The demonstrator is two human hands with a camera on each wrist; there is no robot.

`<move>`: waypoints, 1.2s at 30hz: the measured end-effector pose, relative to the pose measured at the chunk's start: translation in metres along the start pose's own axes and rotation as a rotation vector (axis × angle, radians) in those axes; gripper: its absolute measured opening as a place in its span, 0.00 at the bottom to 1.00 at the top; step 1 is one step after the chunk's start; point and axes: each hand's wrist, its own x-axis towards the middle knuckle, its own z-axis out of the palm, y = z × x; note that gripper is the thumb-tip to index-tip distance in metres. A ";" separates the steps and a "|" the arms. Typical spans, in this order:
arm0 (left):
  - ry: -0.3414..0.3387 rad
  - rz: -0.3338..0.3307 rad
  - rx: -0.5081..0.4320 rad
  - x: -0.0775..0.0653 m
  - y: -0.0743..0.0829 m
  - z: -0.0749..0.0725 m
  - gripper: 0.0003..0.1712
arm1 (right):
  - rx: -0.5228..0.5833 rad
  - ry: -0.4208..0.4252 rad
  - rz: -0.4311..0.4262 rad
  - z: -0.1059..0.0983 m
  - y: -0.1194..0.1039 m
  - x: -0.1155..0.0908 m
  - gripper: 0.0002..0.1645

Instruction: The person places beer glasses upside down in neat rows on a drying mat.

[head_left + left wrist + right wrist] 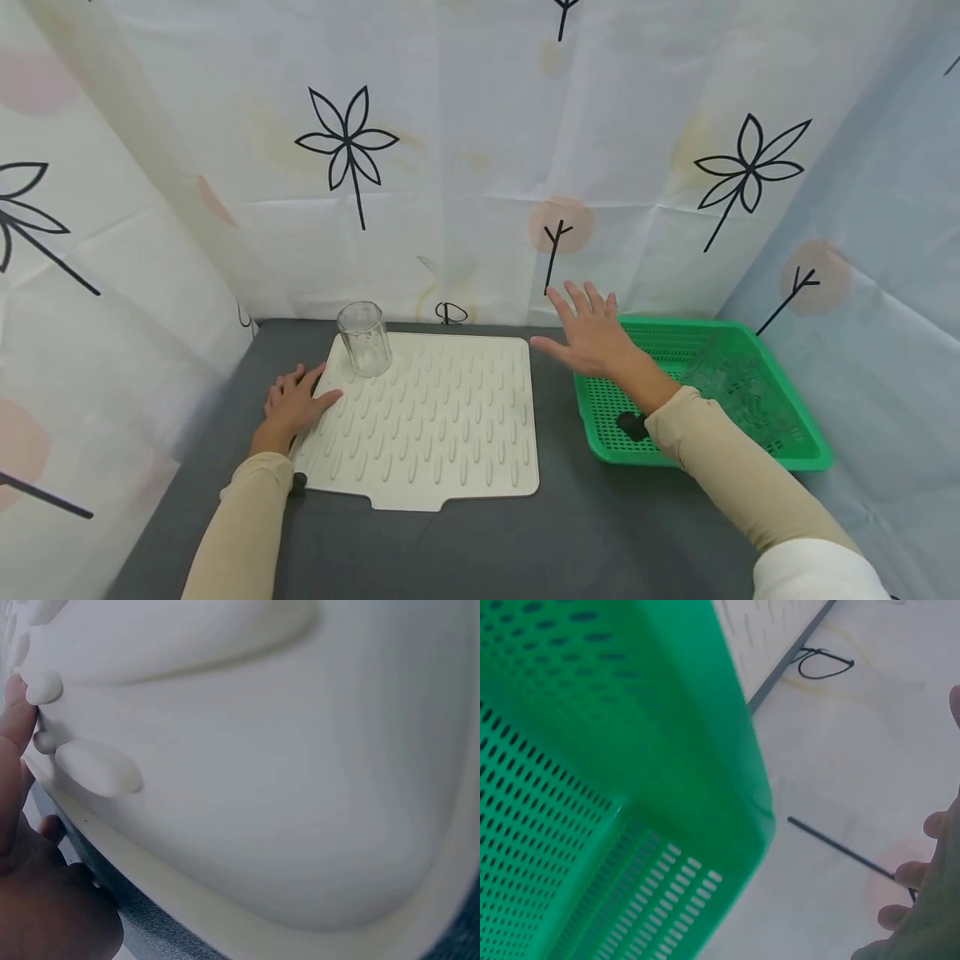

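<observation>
Where the mat [427, 417] ends at its far left corner, a clear glass [365, 342] stands on the ridged white surface. Just nearer along the left edge, the left hand [295, 404] rests with its thumb over the mat and its fingers loosely spread beside it, gripping nothing. The hands are well apart: the right hand [592, 337] is raised by the far left corner of the green basket [622, 456], fingers spread, holding nothing. Clear glassware [742, 392] lies inside the basket, mostly toward its right; how many pieces is hard to tell. Mat and basket sit side by side on the dark grey counter [480, 550], a strip of it showing between them. Behind and to both sides hangs pale cloth [465, 125] with black flower drawings.
</observation>
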 end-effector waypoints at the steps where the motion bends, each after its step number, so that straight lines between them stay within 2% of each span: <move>1: -0.001 -0.001 0.001 0.000 0.000 0.000 0.49 | 0.000 -0.004 0.007 -0.002 0.003 -0.002 0.54; 13: -0.002 -0.007 0.005 -0.001 0.000 0.002 0.49 | 0.020 -0.023 0.085 -0.024 0.044 -0.029 0.55; 20: 0.005 -0.001 -0.006 -0.003 0.001 0.001 0.49 | 0.030 -0.018 0.098 -0.033 0.067 -0.048 0.56; 27: 0.004 0.001 -0.003 0.003 -0.003 0.005 0.50 | 0.056 -0.015 0.107 -0.044 0.090 -0.072 0.57; 36: 0.015 0.006 -0.005 0.005 -0.007 0.005 0.50 | 0.097 0.000 0.129 -0.038 0.120 -0.105 0.60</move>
